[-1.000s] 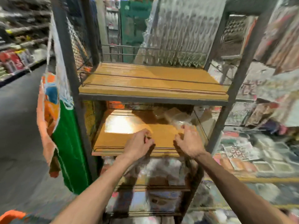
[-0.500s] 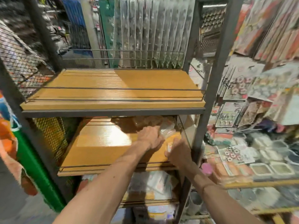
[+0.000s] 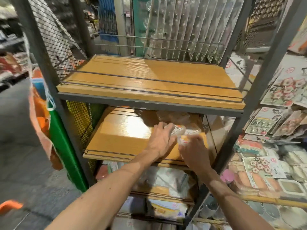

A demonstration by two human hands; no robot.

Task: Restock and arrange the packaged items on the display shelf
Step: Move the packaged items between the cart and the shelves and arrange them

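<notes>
On the middle shelf (image 3: 119,138) of the metal rack (image 3: 259,90), toward its right rear corner, both hands have closed in on a small cluster of clear packets (image 3: 178,128). A second ago they sat at the front lip of this board, the left one near its middle. Half a second ago the left had reached in to the packets while the right waited at the front corner, and now the right has come up beside it, so the two nearly touch. I read this as the arranging step under way on this level: the stock is bunched at the right, the board to the left is mostly bare wood, and the top shelf (image 3: 149,80) carries nothing that I can see, so much of the restocking looks not yet done. The left hand (image 3: 162,141) is fairly wide, fingers stretched forward and a little spread, their tips laid on the near end of a clear packet with a red and white label; its thumb is hidden, so I cannot say that it pinches. The right hand (image 3: 193,151) shows its back, fingers bent away toward an orange-patched packet (image 3: 184,139) just beyond its knuckles; blur and the hand itself hide the grip, so I cannot tell whether it holds or merely touches. More wrapped goods lie on the lower shelf (image 3: 166,181)
</notes>
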